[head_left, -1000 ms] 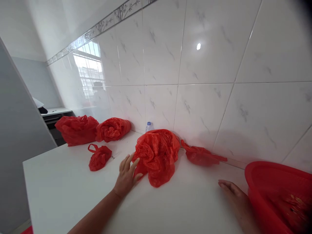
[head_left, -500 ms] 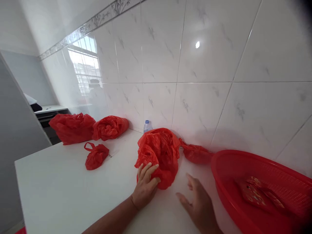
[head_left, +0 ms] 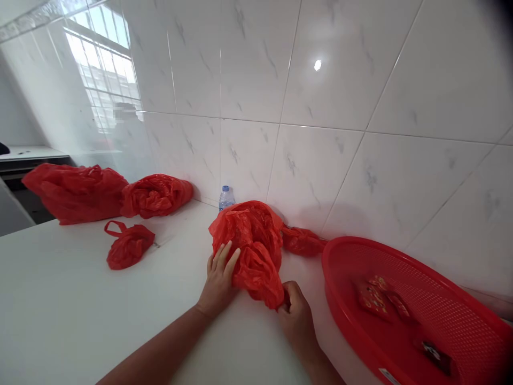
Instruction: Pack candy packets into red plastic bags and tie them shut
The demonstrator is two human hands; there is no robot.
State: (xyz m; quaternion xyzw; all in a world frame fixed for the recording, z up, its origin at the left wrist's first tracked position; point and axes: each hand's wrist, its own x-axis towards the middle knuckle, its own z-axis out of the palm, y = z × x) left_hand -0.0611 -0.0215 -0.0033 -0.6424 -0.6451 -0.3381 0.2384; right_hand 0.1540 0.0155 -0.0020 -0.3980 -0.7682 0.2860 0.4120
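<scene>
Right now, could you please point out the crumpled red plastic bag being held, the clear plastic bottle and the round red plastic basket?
crumpled red plastic bag (head_left: pixel 252 240): head view, upper folds.
clear plastic bottle (head_left: pixel 225 200): head view, shoulder.
round red plastic basket (head_left: pixel 452 310): head view, bare mesh.

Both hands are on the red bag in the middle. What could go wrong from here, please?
1. The bottle stands just behind the bag, near the wall; tugging the bag could knock it over.
2. The right hand pinches the bag's lower edge while the left hand presses on top; the thin plastic might tear.
</scene>
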